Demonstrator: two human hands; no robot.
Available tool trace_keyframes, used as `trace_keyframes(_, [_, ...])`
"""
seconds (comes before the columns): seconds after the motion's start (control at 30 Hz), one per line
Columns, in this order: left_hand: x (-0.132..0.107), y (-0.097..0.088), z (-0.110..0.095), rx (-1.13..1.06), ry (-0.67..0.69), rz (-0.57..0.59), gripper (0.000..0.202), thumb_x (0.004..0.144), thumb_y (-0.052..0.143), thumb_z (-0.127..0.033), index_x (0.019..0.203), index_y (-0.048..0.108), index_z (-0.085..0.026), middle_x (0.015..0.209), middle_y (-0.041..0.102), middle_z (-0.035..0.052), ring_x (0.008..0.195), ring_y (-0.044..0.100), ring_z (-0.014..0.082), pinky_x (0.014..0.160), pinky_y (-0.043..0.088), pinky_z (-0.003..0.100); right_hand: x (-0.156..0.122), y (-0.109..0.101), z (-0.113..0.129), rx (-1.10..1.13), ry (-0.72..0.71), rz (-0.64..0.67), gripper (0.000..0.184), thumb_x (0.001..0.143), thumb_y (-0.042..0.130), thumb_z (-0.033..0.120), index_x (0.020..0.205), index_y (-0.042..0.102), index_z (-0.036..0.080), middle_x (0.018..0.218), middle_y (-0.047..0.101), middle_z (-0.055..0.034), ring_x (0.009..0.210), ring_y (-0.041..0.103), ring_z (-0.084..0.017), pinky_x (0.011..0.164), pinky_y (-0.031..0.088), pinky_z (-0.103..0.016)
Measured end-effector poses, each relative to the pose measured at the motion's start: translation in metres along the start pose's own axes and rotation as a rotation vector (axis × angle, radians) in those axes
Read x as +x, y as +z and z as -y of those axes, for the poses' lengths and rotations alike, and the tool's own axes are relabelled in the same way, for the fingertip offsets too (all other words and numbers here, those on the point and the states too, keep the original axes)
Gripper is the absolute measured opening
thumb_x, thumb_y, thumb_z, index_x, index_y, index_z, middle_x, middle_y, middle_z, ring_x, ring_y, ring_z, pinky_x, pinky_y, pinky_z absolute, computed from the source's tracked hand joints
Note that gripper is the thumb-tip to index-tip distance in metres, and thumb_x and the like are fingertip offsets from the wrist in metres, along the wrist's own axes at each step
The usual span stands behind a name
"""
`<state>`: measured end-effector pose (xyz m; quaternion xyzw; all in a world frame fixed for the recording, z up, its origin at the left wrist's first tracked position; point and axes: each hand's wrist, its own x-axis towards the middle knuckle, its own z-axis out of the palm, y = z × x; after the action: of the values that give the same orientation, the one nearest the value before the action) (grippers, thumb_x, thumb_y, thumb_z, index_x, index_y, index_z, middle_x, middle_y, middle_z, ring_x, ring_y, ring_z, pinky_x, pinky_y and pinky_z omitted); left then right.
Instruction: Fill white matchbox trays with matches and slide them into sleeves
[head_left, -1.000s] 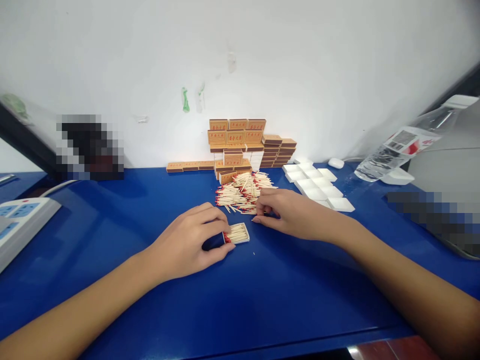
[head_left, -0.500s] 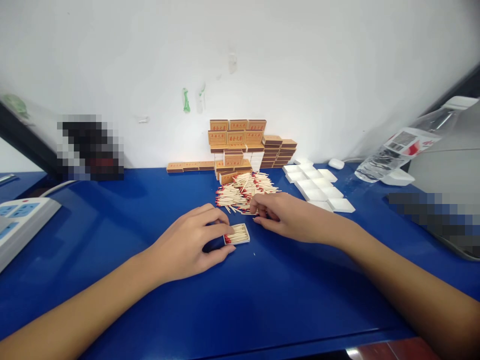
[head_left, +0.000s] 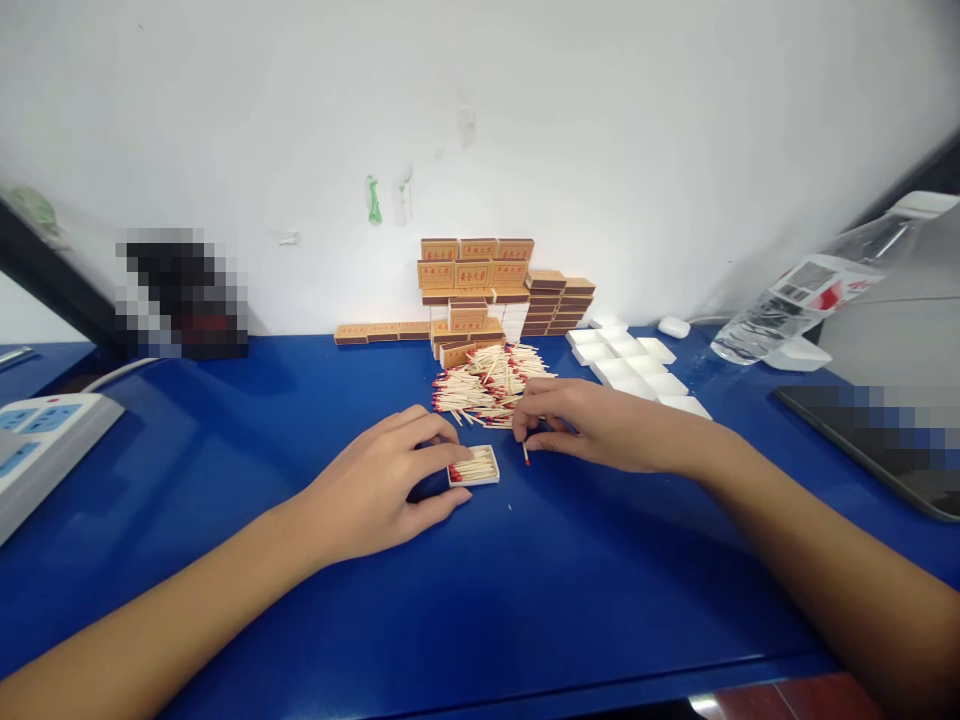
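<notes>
My left hand (head_left: 379, 482) rests on the blue table (head_left: 225, 470) and pinches the left end of a small white matchbox tray (head_left: 475, 466) filled with red-tipped matches. My right hand (head_left: 592, 422) is closed just right of the tray, at the near edge of a loose pile of matches (head_left: 486, 383). It pinches matches, and one red tip (head_left: 526, 459) points down below the fingers.
Stacked tan matchbox sleeves (head_left: 480, 285) stand against the white wall behind the pile. A row of empty white trays (head_left: 634, 365) lies at the right. A plastic bottle (head_left: 802, 290) and a dark tablet (head_left: 877, 440) are far right, a power strip (head_left: 37, 440) far left.
My right hand drew matches out of the pile's near edge toward the tray, and one match now hangs from its fingers. My left hand has stayed on the tray.
</notes>
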<state>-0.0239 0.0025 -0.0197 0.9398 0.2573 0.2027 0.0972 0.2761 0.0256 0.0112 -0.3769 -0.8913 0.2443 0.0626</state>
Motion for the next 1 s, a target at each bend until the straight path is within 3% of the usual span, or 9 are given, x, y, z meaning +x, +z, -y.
trace_keyframes(0.23, [0.001, 0.000, 0.000, -0.003, 0.000, 0.004, 0.029, 0.103, 0.064, -0.033, 0.129, 0.072, -0.021, 0.119, 0.070, 0.0100, 0.107, 0.064, 0.0253, 0.095, 0.055, 0.044, -0.004, 0.002, 0.004, -0.033, 0.131, -0.002, 0.017, 0.104, 0.057, 0.033, 0.095, 0.065, 0.021, 0.099, 0.067, -0.0064, 0.082, 0.059, -0.020, 0.072, 0.044, -0.034])
trace_keyframes(0.37, [0.001, 0.001, 0.000, 0.010, -0.039, -0.007, 0.036, 0.102, 0.065, -0.034, 0.136, 0.065, -0.020, 0.121, 0.071, 0.0101, 0.110, 0.065, 0.0264, 0.098, 0.055, 0.046, 0.000, 0.007, 0.017, -0.017, 0.057, -0.149, 0.021, 0.107, 0.055, 0.037, 0.094, 0.062, 0.021, 0.094, 0.066, -0.0036, 0.082, 0.057, -0.018, 0.072, 0.043, -0.033])
trace_keyframes(0.53, [0.001, 0.001, -0.002, 0.025, -0.090, -0.006, 0.045, 0.100, 0.068, -0.035, 0.140, 0.058, -0.017, 0.119, 0.072, 0.0114, 0.110, 0.067, 0.0286, 0.097, 0.056, 0.047, 0.011, 0.032, 0.041, -0.096, -0.025, -0.273, 0.010, 0.105, 0.058, 0.023, 0.096, 0.060, 0.019, 0.100, 0.065, -0.0045, 0.083, 0.059, -0.017, 0.073, 0.042, -0.032])
trace_keyframes(0.67, [0.000, 0.001, -0.002, 0.017, -0.093, 0.004, 0.044, 0.101, 0.067, -0.036, 0.139, 0.057, -0.017, 0.115, 0.072, 0.0105, 0.106, 0.067, 0.0281, 0.095, 0.056, 0.046, 0.017, 0.045, 0.044, -0.168, -0.059, -0.305, 0.007, 0.103, 0.058, 0.016, 0.097, 0.062, 0.017, 0.101, 0.064, -0.0059, 0.083, 0.060, -0.017, 0.073, 0.044, -0.031])
trace_keyframes(1.0, [-0.001, 0.000, -0.003, 0.028, -0.083, -0.011, 0.048, 0.101, 0.067, -0.036, 0.143, 0.055, -0.017, 0.117, 0.072, 0.0111, 0.109, 0.067, 0.0280, 0.097, 0.056, 0.047, 0.015, 0.038, 0.034, -0.138, -0.068, -0.294, 0.008, 0.102, 0.060, 0.017, 0.098, 0.066, 0.017, 0.100, 0.062, -0.0055, 0.079, 0.059, -0.016, 0.070, 0.044, -0.030])
